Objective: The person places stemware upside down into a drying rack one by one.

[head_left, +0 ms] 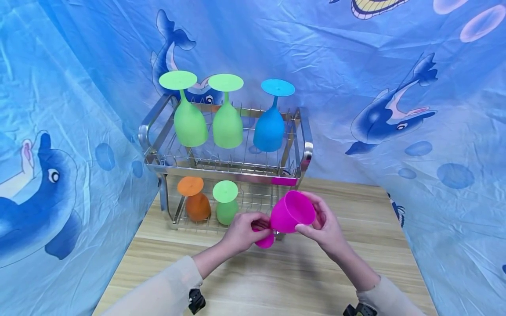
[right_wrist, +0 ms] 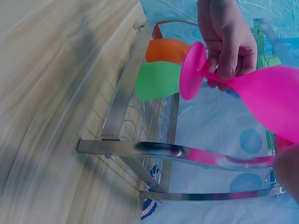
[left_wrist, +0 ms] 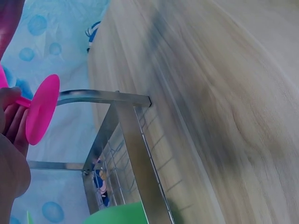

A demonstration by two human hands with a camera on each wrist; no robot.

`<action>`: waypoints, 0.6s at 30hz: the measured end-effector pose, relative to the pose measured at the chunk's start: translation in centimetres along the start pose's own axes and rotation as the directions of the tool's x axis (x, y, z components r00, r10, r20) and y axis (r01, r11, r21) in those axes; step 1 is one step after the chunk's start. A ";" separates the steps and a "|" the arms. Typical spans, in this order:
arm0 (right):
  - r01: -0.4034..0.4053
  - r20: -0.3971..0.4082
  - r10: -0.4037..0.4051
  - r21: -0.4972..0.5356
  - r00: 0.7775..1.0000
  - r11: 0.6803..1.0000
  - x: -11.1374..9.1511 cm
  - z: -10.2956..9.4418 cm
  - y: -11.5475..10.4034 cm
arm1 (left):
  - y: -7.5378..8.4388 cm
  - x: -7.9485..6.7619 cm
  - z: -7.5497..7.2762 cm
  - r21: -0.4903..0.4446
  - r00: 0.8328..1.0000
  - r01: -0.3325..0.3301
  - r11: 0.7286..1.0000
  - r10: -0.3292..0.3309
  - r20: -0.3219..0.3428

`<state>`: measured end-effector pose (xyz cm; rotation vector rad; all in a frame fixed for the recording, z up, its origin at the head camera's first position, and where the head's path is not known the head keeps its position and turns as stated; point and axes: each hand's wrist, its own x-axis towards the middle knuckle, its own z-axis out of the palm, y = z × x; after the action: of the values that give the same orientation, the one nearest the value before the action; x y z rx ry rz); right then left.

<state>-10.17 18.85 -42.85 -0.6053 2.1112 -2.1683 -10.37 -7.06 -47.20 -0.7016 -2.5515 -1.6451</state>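
A pink goblet [head_left: 285, 215] is held tilted in front of the rack's right end, its mouth facing up and to the right. My left hand [head_left: 248, 232] pinches its stem between thumb and fingers, just above the round foot [right_wrist: 192, 71]. Around the bowl near the rim, my right hand [head_left: 325, 224] grips with the thumb in front and the fingers behind. Behind both hands stands a two-tier metal dish rack [head_left: 221, 172]. On its lower tier an orange goblet [head_left: 197, 206] and a green goblet [head_left: 227, 210] stand upside down.
Two light green goblets [head_left: 190, 125] [head_left: 227, 127] and a blue goblet [head_left: 270, 131] stand upside down on the upper tier. The rack rests on a wooden table [head_left: 356, 210]. Blue cloth [head_left: 324, 79] with dolphin prints hangs at the back and sides.
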 end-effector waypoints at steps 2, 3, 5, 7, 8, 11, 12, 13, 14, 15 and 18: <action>-0.013 0.008 0.013 -0.001 1.000 1.000 0.0 -0.1 0.0 | 0.0 0.0 -0.2 0.008 1.000 -0.009 1.000 0.009 0.014; -0.018 0.018 0.018 -0.004 1.000 1.000 0.0 -0.2 0.1 | -0.1 0.0 -0.4 0.013 1.000 -0.011 1.000 0.010 0.024; -0.017 0.046 0.019 -0.030 0.999 0.999 0.1 -0.6 0.2 | -0.2 -0.1 -0.8 0.026 0.999 -0.023 0.999 0.021 0.050; -0.006 0.080 0.013 -0.079 0.997 0.997 0.1 -1.0 0.3 | -0.2 -0.1 -1.3 0.049 0.997 -0.032 0.998 0.028 0.078; 0.000 0.098 0.011 -0.111 0.995 0.994 0.1 -1.2 0.3 | -0.3 -0.1 -1.6 0.065 0.995 -0.039 0.997 0.033 0.093; 0.021 0.144 0.013 -0.235 0.990 0.972 0.1 -2.0 0.2 | -0.3 -0.2 -2.7 0.127 0.989 -0.066 0.990 0.048 0.143; 0.029 0.159 0.016 -0.276 0.987 0.961 0.1 -2.2 0.1 | -0.4 -0.2 -3.0 0.147 0.986 -0.074 0.986 0.050 0.162; 0.037 0.176 0.021 -0.319 0.984 0.947 0.1 -2.4 0.0 | -0.3 -0.2 -3.4 0.167 0.982 -0.084 0.982 0.053 0.181; 0.049 0.193 0.025 -0.366 0.981 0.929 0.2 -2.5 -0.1 | -0.4 -0.2 -3.7 0.185 0.978 -0.091 0.978 0.053 0.201; 0.063 0.209 0.028 -0.414 0.978 0.908 0.2 -2.6 -0.2 | -0.4 -0.2 -4.0 0.201 0.974 -0.098 0.975 0.053 0.219; 0.123 0.268 0.035 -0.549 0.963 0.827 0.4 -2.8 -0.7 | -0.3 0.0 -4.8 0.234 0.962 -0.115 0.965 0.050 0.267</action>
<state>-11.25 21.44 -42.06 -0.9287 2.5823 -1.3392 -11.52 -11.39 -45.33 -1.0444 -2.7881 -1.2510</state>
